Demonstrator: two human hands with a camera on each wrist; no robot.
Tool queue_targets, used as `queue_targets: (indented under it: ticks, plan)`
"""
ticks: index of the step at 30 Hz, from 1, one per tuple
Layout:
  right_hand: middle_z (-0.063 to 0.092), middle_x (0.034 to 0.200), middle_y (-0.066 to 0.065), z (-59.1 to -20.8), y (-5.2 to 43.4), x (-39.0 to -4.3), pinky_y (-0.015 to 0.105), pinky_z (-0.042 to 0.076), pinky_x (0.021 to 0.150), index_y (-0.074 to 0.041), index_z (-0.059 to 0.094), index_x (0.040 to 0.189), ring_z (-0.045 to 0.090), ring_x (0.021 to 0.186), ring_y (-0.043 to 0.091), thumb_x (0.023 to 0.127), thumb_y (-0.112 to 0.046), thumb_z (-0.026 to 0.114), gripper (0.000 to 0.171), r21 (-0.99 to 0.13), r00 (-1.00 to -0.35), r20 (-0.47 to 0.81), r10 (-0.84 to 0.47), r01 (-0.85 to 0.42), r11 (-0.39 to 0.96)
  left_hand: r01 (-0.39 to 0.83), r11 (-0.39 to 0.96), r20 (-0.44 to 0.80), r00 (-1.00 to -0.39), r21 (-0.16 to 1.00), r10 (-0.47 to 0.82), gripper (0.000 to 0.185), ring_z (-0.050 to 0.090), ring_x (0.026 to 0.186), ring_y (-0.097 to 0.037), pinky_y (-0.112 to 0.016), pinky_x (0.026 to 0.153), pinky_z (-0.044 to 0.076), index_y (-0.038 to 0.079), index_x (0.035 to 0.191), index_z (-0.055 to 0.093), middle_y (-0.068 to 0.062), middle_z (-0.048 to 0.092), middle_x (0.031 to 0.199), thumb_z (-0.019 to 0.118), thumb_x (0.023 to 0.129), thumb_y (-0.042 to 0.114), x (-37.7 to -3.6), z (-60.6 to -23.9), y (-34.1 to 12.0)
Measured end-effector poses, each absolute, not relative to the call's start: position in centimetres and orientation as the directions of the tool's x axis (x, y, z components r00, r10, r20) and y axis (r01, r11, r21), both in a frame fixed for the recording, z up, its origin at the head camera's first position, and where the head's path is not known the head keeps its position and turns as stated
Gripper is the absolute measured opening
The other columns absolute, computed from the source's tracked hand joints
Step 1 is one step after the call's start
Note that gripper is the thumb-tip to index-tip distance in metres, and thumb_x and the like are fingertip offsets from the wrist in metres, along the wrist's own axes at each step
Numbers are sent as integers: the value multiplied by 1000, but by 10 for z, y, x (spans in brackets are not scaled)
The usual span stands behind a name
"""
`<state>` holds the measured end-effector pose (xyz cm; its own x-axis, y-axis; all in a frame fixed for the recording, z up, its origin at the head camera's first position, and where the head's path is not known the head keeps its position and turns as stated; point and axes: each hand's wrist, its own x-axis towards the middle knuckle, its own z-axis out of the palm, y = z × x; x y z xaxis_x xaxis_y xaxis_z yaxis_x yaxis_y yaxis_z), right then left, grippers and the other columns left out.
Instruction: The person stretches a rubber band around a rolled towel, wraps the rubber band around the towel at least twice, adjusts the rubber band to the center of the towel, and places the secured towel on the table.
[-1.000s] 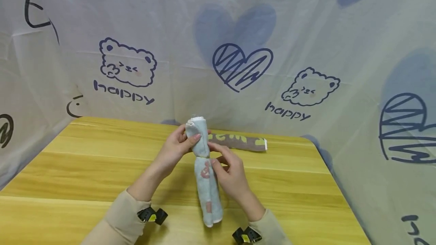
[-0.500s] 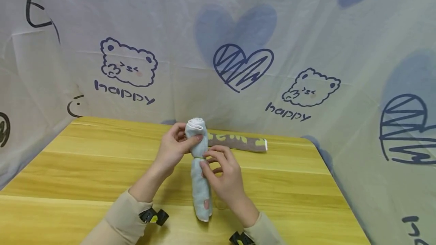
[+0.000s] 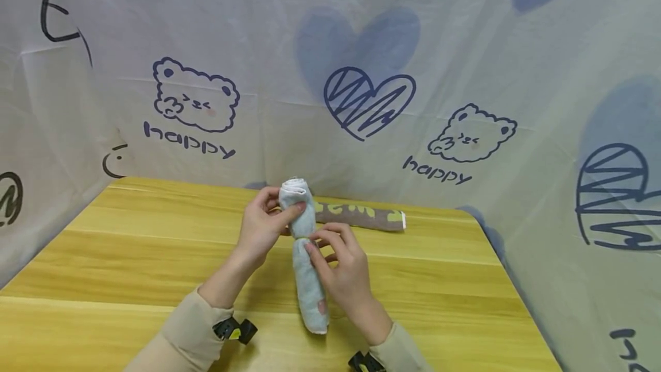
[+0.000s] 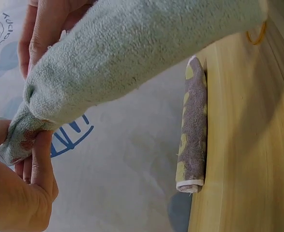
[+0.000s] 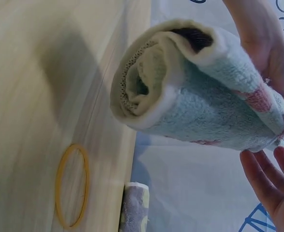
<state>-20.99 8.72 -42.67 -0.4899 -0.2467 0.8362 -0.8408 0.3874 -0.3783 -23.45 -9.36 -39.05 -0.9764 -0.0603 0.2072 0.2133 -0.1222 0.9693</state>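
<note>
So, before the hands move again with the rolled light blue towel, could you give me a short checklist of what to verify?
1. Left hand grips the upper end of the rolled blue towel: ok.
2. Right hand pinches the narrowed middle of the roll: ok.
3. Roll not unwinding; layers look tight at its end in the right wrist view: ok.
4. Anything tied round the narrowed middle: cannot tell.
5. Yellow rubber band lies loose on the table: ok.
6. Rolled brown towel lies apart, behind the hands: ok.

Looks like a makeshift home setup: a small wooden bench (image 3: 155,257) boxed in far and both sides by a draped sheet (image 3: 310,45) printed with bears, hearts and "happy".
</note>
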Motion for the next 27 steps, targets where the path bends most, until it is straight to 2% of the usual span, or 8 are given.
queue_targets:
  ticks: [4,11,19,24,27]
  plan:
    - [61,107,12,-427,87,-210,15,55,55,-4,71,105,72,81,21,90,0,79,18,-379,-492,835,-246,-838,392,216,-122,209,-976,969,-68,33,71,83,-15,-31,65,63,-1,123,58,-16,69,114,75,95,6,-235,-391,-92]
    - [62,109,12,-425,87,-207,14,55,57,-3,71,104,71,83,21,92,-4,79,15,-403,-543,797,-265,-805,435,210,-135,198,-975,968,-97,31,71,79,-15,-31,63,63,-1,120,60,-18,70,112,75,94,4,-236,-391,-89]
    - [59,109,12,-428,85,-207,20,58,58,-5,70,103,70,84,19,89,-9,84,20,-312,-533,781,-325,-784,536,221,-149,200,-969,964,-145,32,70,77,-14,-28,62,62,-3,121,61,-18,70,107,76,92,0,-233,-395,-84]
    - [55,109,11,-432,84,-207,19,49,53,-11,67,96,61,73,13,89,-13,84,18,-263,-556,743,-372,-754,602,264,-131,238,-954,956,-182,31,66,74,-10,-24,60,59,-6,117,63,-11,72,97,77,89,-4,-235,-398,-81]
    - [53,107,9,-433,84,-208,17,44,53,-13,64,94,58,71,13,89,-14,82,18,-263,-553,726,-409,-773,577,259,-127,231,-953,958,-196,31,65,72,-10,-23,58,58,-5,116,64,-6,72,92,78,88,-4,-236,-399,-82]
